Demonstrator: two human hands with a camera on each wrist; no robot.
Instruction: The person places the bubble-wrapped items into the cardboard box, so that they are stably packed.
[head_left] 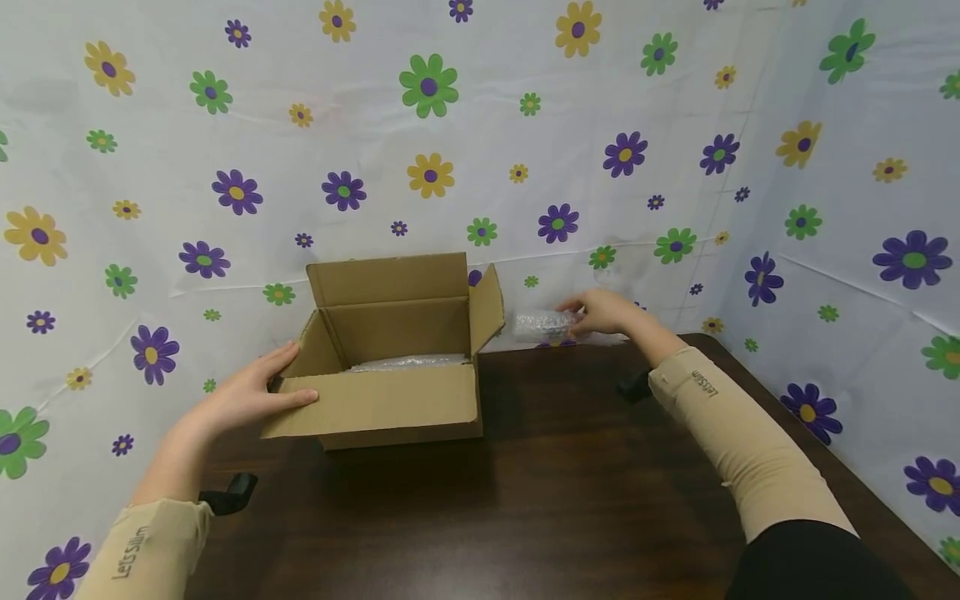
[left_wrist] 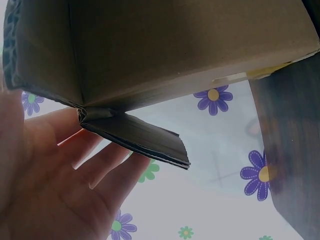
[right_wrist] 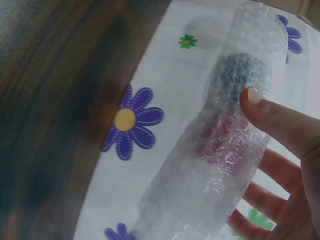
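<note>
An open cardboard box stands on the dark wooden table, and bubble wrap shows inside it. My left hand holds the box at its left front corner, thumb on top of the front flap. In the left wrist view, the fingers lie along a side flap. To the right of the box, my right hand grips a long bubble-wrapped bundle near the table's back edge. Something dark and something reddish show blurrily through the bundle's wrap; their kind cannot be made out.
The table reaches back to a white sheet with flower prints, which hangs behind and along the right side. The box's right flap sticks up toward the bundle. Black camera mounts sit at both wrists.
</note>
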